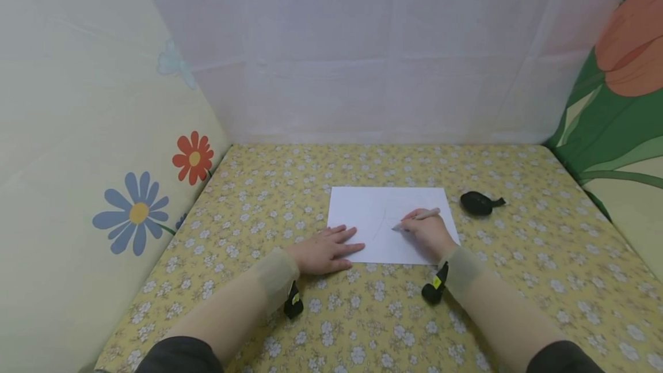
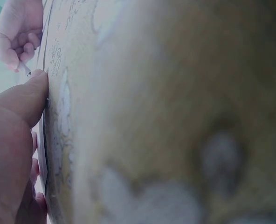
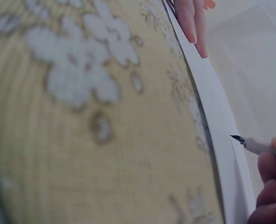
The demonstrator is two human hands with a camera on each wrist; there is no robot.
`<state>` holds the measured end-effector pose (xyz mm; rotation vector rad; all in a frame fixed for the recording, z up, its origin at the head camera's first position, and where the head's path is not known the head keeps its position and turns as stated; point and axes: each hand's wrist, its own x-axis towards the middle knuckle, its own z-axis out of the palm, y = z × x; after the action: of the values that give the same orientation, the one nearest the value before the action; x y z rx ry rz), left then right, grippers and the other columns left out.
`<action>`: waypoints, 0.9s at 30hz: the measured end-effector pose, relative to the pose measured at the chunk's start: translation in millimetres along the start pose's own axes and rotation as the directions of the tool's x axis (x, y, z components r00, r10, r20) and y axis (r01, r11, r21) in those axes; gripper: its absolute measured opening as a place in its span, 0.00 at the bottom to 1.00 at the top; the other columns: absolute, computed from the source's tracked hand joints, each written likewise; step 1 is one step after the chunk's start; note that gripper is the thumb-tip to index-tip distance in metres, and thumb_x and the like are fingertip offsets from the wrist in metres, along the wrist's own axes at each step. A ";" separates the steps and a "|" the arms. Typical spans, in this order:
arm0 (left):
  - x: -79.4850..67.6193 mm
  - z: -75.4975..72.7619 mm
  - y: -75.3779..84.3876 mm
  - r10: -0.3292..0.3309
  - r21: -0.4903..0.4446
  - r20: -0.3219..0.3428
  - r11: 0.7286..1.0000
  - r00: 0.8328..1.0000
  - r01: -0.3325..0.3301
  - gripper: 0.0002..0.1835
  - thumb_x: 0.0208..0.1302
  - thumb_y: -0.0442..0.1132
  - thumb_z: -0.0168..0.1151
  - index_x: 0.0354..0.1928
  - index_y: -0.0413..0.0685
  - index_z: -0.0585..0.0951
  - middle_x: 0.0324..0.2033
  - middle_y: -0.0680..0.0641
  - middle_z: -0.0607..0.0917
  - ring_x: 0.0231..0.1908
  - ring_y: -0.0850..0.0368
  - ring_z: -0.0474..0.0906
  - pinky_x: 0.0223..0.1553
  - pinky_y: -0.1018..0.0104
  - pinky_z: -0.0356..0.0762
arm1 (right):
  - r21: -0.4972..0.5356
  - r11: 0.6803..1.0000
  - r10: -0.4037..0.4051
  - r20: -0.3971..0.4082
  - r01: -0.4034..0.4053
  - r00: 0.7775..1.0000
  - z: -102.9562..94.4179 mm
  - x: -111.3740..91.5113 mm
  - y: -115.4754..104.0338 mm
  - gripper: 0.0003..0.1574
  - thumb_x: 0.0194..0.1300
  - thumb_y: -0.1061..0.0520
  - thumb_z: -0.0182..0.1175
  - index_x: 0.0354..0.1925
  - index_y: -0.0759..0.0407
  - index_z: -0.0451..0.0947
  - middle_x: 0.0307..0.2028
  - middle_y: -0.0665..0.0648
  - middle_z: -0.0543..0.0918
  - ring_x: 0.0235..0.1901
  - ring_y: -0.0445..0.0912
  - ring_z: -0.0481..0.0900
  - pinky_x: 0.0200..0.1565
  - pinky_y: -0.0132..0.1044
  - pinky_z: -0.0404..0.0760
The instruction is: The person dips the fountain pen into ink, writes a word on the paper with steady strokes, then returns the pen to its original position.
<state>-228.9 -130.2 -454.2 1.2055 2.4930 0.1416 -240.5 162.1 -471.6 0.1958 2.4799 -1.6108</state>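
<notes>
A white sheet of paper [image 1: 357, 203] lies on the table, with a few thin lines drawn near its middle. My right hand [image 1: 429, 233] pinches a pale fountain pen [image 1: 429, 213], its nib pointing left and down at the sheet beside those lines. In the right wrist view the dark nib of the pen [image 3: 257, 145] shows close over the paper [image 3: 217, 116]. Fingers spread, my left hand [image 1: 325, 250] rests on the sheet's lower left corner. Its thumb [image 2: 33, 95] lies along the near edge in the left wrist view.
A black oval object [image 1: 476, 204] with a short strap lies right of the paper. The yellow flowered cloth [image 1: 279, 189] covers the table. Behind it hangs a white sheet [image 1: 321, 62], with flower-printed panels at both sides. Each wrist carries a small black camera [image 1: 294, 303].
</notes>
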 end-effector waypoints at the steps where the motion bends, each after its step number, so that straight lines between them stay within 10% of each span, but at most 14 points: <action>1: -0.1 -0.1 0.2 0.000 0.002 0.002 1.000 1.000 0.000 0.30 0.74 0.60 0.40 0.75 0.71 0.52 0.76 0.53 0.42 0.74 0.50 0.35 0.72 0.49 0.37 | -0.003 1.000 0.000 -0.001 0.000 1.000 -0.3 -0.1 0.1 0.14 0.60 0.50 0.65 0.39 0.58 0.81 0.35 0.55 0.80 0.37 0.49 0.75 0.42 0.39 0.72; 27: 0.4 1.3 -0.8 0.002 -0.003 0.000 1.000 1.000 -0.002 0.30 0.74 0.60 0.40 0.75 0.72 0.50 0.76 0.53 0.41 0.74 0.51 0.35 0.72 0.49 0.37 | -0.021 1.000 -0.006 0.004 0.006 1.000 -9.2 -3.9 6.2 0.10 0.61 0.54 0.63 0.35 0.61 0.80 0.30 0.55 0.79 0.31 0.48 0.72 0.34 0.38 0.70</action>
<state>-229.2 -130.4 -455.7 1.2064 2.4912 0.1455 -236.2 172.9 -472.7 0.1826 2.4961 -1.5851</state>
